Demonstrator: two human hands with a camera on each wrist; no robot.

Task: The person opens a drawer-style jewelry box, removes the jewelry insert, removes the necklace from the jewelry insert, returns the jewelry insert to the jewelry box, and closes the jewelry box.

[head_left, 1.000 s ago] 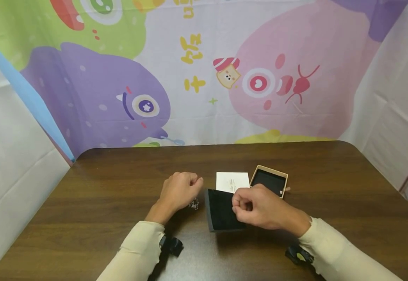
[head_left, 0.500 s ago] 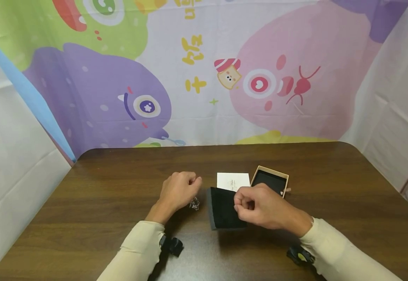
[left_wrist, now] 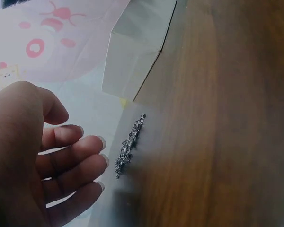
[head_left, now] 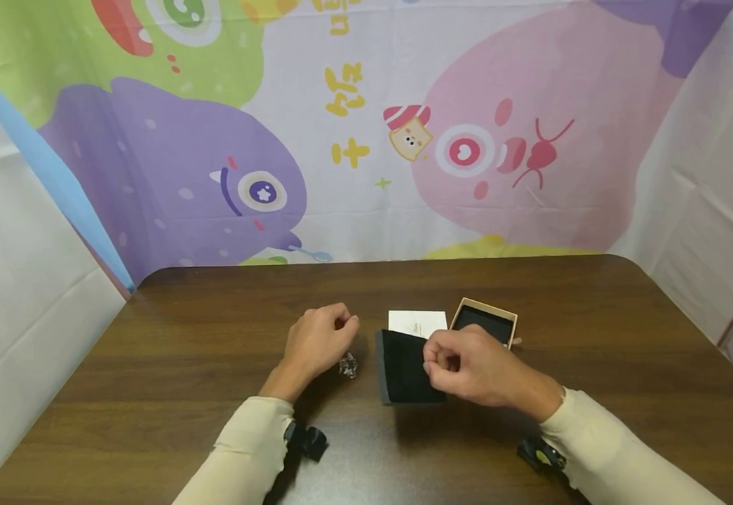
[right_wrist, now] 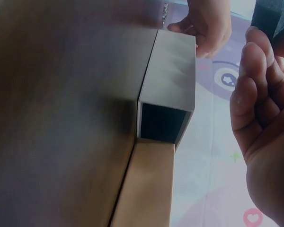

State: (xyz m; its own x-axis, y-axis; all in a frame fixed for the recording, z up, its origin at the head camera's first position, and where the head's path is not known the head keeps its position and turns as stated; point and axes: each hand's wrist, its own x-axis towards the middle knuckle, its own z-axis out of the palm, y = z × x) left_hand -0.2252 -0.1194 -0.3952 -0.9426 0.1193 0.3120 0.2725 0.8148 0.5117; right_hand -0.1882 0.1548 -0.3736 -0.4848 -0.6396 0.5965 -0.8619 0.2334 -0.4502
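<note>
Between thumb and fingers my right hand [head_left: 476,368] pinches the right side of a thin black foam pad [head_left: 404,368], tilted above the table. In the right wrist view a dark corner of the pad [right_wrist: 270,16] sticks out past the fingertips. My left hand [head_left: 318,337] is held over the table with loosely bent fingers and nothing in them. Just beside it, on the wood, lies a small heap of silver chain jewellery [head_left: 348,365]. The left wrist view shows the chain [left_wrist: 130,146] a short way off the fingertips [left_wrist: 103,161].
Behind the pad stands a white box sleeve [head_left: 413,322] with small print, its near part covered. A kraft-coloured box drawer [head_left: 491,308] with a black inside and a small ribbon tab sits at its right. A printed cloth [head_left: 366,210] hangs behind the brown table [head_left: 183,379].
The black pad, in my right hand, has risen slightly and shifted a little right. My left hand has drawn slightly up and left, so more of the chain shows.
</note>
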